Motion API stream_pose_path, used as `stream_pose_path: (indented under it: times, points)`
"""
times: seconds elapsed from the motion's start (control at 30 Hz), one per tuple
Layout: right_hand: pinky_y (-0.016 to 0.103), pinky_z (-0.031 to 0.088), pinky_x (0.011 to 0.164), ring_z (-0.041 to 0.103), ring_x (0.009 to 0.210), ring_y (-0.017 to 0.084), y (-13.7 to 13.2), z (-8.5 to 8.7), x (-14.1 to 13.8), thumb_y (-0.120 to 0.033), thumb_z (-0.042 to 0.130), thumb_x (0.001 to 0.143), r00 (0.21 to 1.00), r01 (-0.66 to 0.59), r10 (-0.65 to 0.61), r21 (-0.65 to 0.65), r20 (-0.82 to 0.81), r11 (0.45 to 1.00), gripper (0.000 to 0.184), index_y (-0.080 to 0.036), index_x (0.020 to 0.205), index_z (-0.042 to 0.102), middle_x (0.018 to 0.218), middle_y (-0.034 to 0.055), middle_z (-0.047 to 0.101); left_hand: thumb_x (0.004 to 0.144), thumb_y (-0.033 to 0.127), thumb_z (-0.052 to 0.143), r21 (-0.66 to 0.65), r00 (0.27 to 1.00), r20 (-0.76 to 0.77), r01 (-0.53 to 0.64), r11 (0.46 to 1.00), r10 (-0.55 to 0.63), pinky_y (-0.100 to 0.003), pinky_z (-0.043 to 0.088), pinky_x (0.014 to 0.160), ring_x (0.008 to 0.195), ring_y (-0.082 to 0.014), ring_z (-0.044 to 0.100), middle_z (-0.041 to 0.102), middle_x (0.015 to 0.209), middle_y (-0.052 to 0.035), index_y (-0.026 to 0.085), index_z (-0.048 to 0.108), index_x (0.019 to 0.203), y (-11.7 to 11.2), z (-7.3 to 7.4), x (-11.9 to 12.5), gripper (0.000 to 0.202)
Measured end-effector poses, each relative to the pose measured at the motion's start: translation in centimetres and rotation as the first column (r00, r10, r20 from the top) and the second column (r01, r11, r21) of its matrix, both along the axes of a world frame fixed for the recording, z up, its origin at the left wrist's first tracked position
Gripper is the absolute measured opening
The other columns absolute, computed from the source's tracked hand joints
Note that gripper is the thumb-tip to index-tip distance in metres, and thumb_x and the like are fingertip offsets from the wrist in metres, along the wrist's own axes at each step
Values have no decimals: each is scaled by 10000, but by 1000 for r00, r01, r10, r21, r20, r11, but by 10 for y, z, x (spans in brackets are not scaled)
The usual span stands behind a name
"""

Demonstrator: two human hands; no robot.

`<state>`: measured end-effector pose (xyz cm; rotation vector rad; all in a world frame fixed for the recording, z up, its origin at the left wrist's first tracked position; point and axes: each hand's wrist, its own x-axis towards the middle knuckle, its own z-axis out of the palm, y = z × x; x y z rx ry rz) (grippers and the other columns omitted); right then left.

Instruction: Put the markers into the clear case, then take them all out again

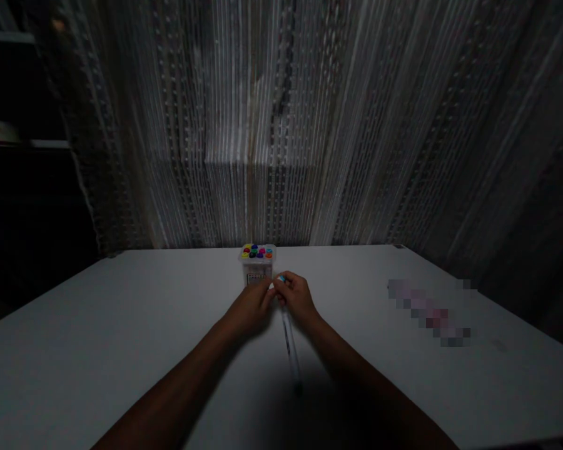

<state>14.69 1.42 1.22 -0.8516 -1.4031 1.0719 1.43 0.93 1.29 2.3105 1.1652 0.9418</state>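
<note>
My left hand (253,307) and my right hand (298,299) meet over the middle of the table, fingers closed and pinching. Between their fingertips is a marker with a light-blue end (282,278); most of it is hidden by the fingers. A slim, pale pen-like stick (289,344) with a dark end runs from beneath my right hand toward me. Whether it lies on the table or touches the hand I cannot tell. Just beyond my hands stands a clear plastic box (258,270) of upright markers with several cap colours (258,251).
The white table (122,350) is dimly lit. A blurred-out pinkish object (426,312) lies on its right side. Behind the far edge hangs a striped curtain (263,125). Dark shelving (23,94) stands at the left.
</note>
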Motion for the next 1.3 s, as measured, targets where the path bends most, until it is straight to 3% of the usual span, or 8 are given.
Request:
stream_pose_path:
  times: [0.5, 0.7, 0.77, 0.87, 1.0, 1.1, 1.3]
  points:
    - [195, 314, 373, 402, 384, 72, -1, -5, -1, -474, 614, 668, 996, -39, 40, -11, 79, 999, 311, -184, 648, 501, 465, -60, 460, 897, 291, 357, 6, 998, -56, 17, 1000, -17, -306, 417, 731, 803, -202, 578, 646, 850, -78, 153, 566, 932, -4, -7, -7, 253]
    - [215, 310, 402, 420, 404, 101, -4, -4, -3, -376, 502, 765, 970, -11, 5, 22, 244, 1000, 200, -203, 670, 472, 469, -51, 454, 892, 294, 369, -19, 997, -81, 4, 1000, -6, -304, 414, 685, 755, -207, 584, 645, 823, -85, 149, 550, 931, -4, -7, -8, 235]
    - [224, 311, 448, 435, 445, 110, -6, -3, -3, -309, 457, 802, 917, 53, -95, 117, 387, 992, 188, -205, 645, 455, 480, -38, 456, 892, 280, 361, -25, 990, -140, -13, 1000, 9, -303, 410, 663, 735, -213, 591, 645, 803, -93, 145, 544, 925, -4, -7, -9, 230]
    - [242, 304, 515, 456, 515, 124, -9, 0, -4, -244, 413, 839, 766, 112, -247, 255, 594, 960, 203, -197, 646, 456, 535, -6, 497, 894, 274, 348, -13, 975, -216, -44, 999, 40, -309, 408, 655, 749, -235, 604, 651, 815, -116, 139, 537, 944, -5, -7, -8, 237]
    - [266, 294, 567, 495, 593, 153, -10, 3, -4, -221, 371, 878, 584, 117, -292, 277, 757, 954, 211, -176, 708, 488, 641, 55, 566, 899, 288, 337, -4, 959, -277, -69, 998, 65, -321, 411, 652, 764, -258, 614, 659, 843, -142, 129, 537, 977, -6, -7, -6, 268]
    - [272, 296, 589, 515, 625, 167, -10, 2, -4, -208, 350, 893, 546, 109, -277, 261, 790, 959, 213, -164, 751, 504, 686, 80, 593, 900, 281, 332, -5, 951, -299, -77, 997, 72, -317, 417, 656, 754, -248, 616, 662, 841, -137, 128, 542, 988, -6, -8, -5, 275]
    - [256, 318, 609, 540, 660, 168, -10, -3, -5, -212, 322, 913, 553, 112, -264, 243, 790, 964, 225, -150, 814, 514, 724, 81, 616, 897, 260, 329, -5, 951, -304, -61, 998, 57, -325, 440, 696, 806, -249, 624, 668, 891, -142, 125, 533, 1013, -3, -11, -5, 271]
